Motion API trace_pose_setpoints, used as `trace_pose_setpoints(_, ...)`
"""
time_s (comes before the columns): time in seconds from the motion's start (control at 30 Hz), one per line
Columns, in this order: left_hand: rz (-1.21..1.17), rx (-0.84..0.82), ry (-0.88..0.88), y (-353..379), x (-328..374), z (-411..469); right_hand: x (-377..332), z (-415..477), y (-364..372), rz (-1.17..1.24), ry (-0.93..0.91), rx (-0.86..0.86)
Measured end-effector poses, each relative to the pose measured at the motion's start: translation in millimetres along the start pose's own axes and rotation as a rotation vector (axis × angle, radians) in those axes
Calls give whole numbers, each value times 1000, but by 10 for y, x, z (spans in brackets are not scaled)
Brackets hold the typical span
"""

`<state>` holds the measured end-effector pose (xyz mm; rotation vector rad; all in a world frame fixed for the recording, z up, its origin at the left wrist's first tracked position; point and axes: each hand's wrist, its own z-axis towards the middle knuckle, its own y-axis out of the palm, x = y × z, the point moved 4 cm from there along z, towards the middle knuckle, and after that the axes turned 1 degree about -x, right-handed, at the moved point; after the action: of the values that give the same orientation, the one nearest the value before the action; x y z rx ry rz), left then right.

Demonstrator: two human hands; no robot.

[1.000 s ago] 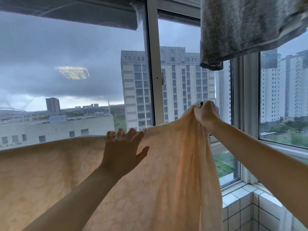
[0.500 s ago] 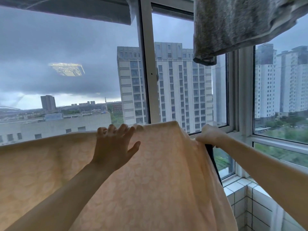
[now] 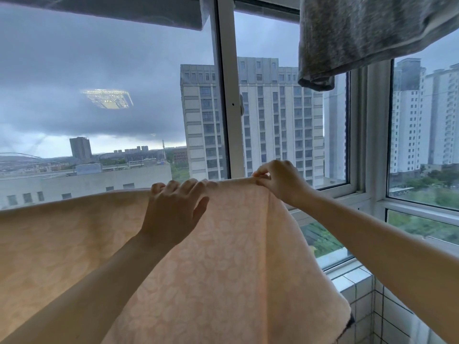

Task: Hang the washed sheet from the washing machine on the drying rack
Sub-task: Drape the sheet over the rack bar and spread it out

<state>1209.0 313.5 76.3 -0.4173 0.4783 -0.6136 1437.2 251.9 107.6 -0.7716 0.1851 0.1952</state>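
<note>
A pale peach sheet (image 3: pixel 236 256) with a faint leaf pattern hangs draped across the lower half of the view, its top fold running level from left to right. The rack bar under it is hidden by the cloth. My left hand (image 3: pixel 173 212) lies on the top fold with its fingers curled over the edge and the thumb spread out on the near side. My right hand (image 3: pixel 280 180) pinches the top fold at the sheet's right end between thumb and fingers.
A grey speckled cloth (image 3: pixel 360 38) hangs overhead at the upper right. Behind the sheet stands a white-framed window (image 3: pixel 228 95) with tower blocks outside. A white tiled ledge (image 3: pixel 357 281) and wall sit at the lower right corner.
My right hand dropped from holding the bunched end high, then came back up to the top fold and moved left. The sheet's right end now lies flat. My left hand stayed on the fold.
</note>
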Motion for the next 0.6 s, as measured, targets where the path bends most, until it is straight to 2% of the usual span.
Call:
trace_pose_setpoints(0.23,-74,107,-29,-26,-45,6,-83,-37,-18,-105,-36,171)
trace_pose_setpoints(0.4,-282,176,-87,-147,-29,59,-107,70,-39,-230,18,228)
trace_pose_setpoints(0.53,-476,255,-145,-202,-27,132,-165,171,-86,-135,42,324)
trace_pose_setpoints(0.6,-473,270,-106,-181,48,56,-176,114,-28,-115,21,314)
